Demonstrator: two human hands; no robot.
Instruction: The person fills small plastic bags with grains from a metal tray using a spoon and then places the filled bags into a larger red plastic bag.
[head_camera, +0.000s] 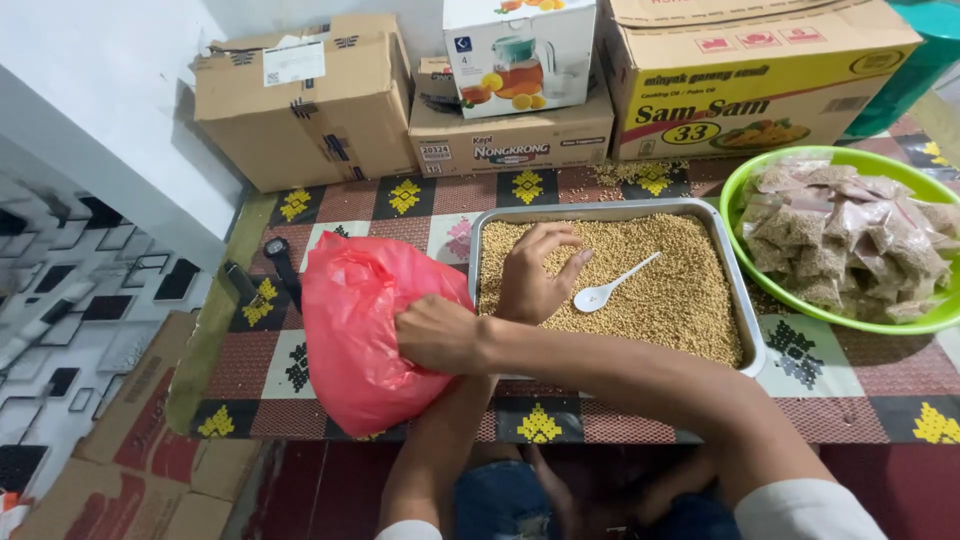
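My arms are crossed. My right hand (437, 335) reaches left across my body and grips the side of a red plastic bag (355, 330); its fingers are hidden in the folds. My left hand (535, 275) rests with fingers spread on the small tan grains at the left end of a metal tray (735, 270), and I see nothing held in it. A white plastic spoon (605, 290) lies on the grains just right of that hand.
A green bowl (745, 180) at the right holds several small filled plastic packets. Cardboard boxes (300, 100) line the back of the low patterned table (400, 195). A black wristwatch (280, 255) lies left of the bag. More cardboard (130, 470) is on the floor.
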